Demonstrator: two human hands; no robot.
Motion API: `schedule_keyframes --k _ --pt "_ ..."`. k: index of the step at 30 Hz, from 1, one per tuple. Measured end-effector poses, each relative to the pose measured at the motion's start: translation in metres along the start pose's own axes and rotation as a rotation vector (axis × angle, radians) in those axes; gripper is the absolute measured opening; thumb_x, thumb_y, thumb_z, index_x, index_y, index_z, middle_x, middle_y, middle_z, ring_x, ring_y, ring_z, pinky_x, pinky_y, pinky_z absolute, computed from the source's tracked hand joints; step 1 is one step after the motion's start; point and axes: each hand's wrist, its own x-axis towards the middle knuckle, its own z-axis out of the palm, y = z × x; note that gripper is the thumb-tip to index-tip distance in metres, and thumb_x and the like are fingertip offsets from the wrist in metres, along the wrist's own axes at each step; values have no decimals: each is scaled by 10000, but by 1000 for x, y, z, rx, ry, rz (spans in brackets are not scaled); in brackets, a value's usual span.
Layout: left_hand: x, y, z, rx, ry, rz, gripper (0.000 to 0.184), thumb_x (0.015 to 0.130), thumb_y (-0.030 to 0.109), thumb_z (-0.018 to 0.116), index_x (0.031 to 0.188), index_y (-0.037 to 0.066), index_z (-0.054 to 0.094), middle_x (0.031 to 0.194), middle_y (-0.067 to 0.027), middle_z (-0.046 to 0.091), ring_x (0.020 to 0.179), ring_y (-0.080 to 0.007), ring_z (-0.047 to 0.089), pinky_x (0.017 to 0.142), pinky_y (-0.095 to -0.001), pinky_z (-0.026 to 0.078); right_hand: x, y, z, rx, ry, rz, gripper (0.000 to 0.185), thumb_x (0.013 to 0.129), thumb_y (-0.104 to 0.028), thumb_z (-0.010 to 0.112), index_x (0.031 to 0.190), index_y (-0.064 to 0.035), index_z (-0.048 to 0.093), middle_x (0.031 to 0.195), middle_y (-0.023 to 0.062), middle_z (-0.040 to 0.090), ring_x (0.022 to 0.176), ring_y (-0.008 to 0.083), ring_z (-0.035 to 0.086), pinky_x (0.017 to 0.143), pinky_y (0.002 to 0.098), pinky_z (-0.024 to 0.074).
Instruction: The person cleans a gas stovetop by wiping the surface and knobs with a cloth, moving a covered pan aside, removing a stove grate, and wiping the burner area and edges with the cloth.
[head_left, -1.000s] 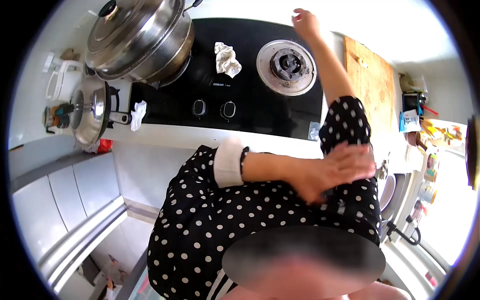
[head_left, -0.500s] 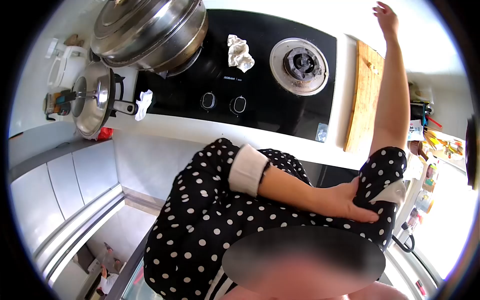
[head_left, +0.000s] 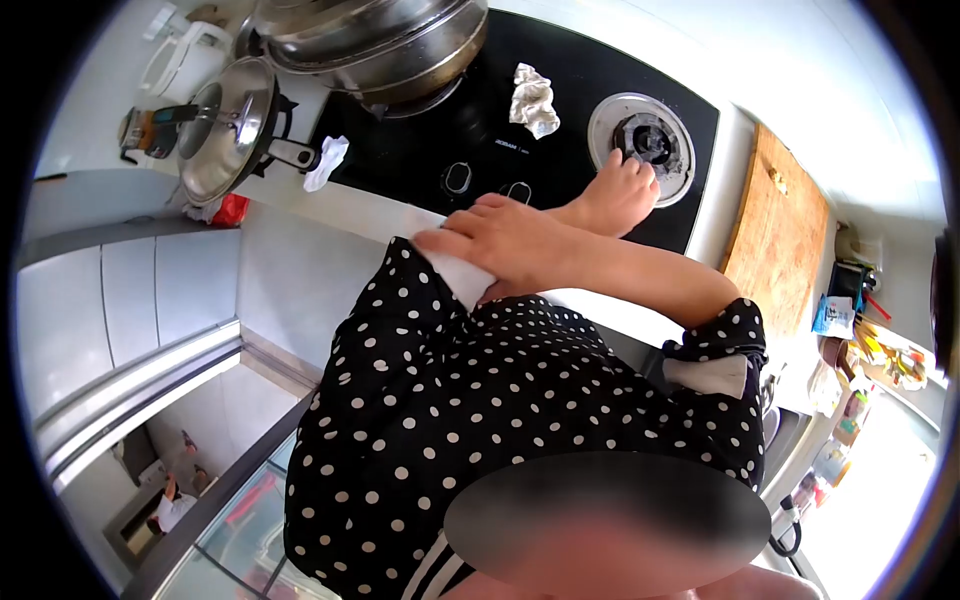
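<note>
Across the front of the stove, my right hand (head_left: pixel 512 245) closes on the light turned-back cuff (head_left: pixel 462 277) of my left sleeve. My left hand (head_left: pixel 620 192) extends beyond my right forearm, near the round burner (head_left: pixel 652 145). Its fingers are loosely bent and apart, with nothing in them. Both sleeves are black with white dots. The right sleeve's cuff (head_left: pixel 708 376) is pushed up around the elbow. A crumpled white cloth (head_left: pixel 534 101) lies on the black stove top (head_left: pixel 580 62).
A large steel pot (head_left: pixel 400 62) stands at the stove's back left. Left of it are a lidded pan (head_left: pixel 228 125) and a crumpled white tissue (head_left: pixel 326 163). A wooden board (head_left: pixel 778 235) lies right of the stove. At lower left, a person (head_left: pixel 175 507) shows in the distance.
My left hand has let go of the right sleeve and moved over the stove. My right hand has come back from its outstretched position and taken hold of the left cuff. The view has shifted.
</note>
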Motion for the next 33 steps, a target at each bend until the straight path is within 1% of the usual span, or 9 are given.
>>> schedule_keyframes --k 2,3,6,10,14,16,23,27,33 --pt "8 -9 -4 53 -154 -23 297 759 98 614 1052 139 582 1005 -83 546 1037 -256 490 1037 -504 257 23 -12 11 -25 98 -184 778 620 -197 790 1266 -37 387 1109 142 524 1068 309 522 936 425 403" --pt "6 -25 6 106 158 124 98 784 164 524 772 87 584 767 -36 544 760 -191 561 839 -405 410 33 -20 17 -34 147 -274 745 620 -176 784 1243 -28 403 1084 139 530 1051 301 531 925 420 412" --pt "10 -36 -4 102 144 214 99 794 144 501 758 98 580 758 -22 547 788 -182 574 872 -436 413 58 -56 12 -50 72 -512 530 707 -119 687 1169 1 457 1072 146 536 1013 293 545 897 395 439" --pt "1 -73 -9 3 33 353 102 789 163 509 718 114 565 738 -30 550 765 -187 586 857 -413 427 57 -104 42 81 542 -752 291 834 -116 494 1084 32 511 1045 154 528 1001 302 544 889 372 461" --pt "-13 -91 -38 -159 26 194 87 763 133 571 692 88 595 740 -67 594 766 -244 614 695 -376 456 44 -126 47 197 594 -846 342 851 -63 448 1173 50 479 1102 180 519 1026 323 545 905 374 462" --pt "-42 -68 -82 -398 -64 25 166 822 185 613 918 51 641 907 -90 631 820 -277 603 769 -360 470 26 -120 41 219 505 -848 364 854 -44 435 1207 41 468 1150 194 512 1023 329 556 888 373 475" --pt "-156 -28 -142 -1099 316 -614 206 841 62 599 1042 28 629 1024 -80 643 891 -165 618 788 -266 479 -55 -32 10 276 113 -574 359 853 -83 505 1208 -27 518 1123 157 583 958 266 608 795 363 519" --pt "-185 -31 -109 -1114 535 -1068 219 893 45 538 1102 15 594 1034 -66 637 913 -132 597 840 -266 463 -69 98 6 -33 380 149 511 841 -182 584 1318 -97 423 1328 142 442 1174 312 469 986 394 401" --pt "-127 -39 -61 -1263 233 -771 243 886 39 541 1126 21 571 1070 -62 611 953 -125 582 844 -256 460 -14 236 19 -437 571 347 600 852 -335 572 1381 -172 341 1468 120 235 1318 300 302 1045 420 316"
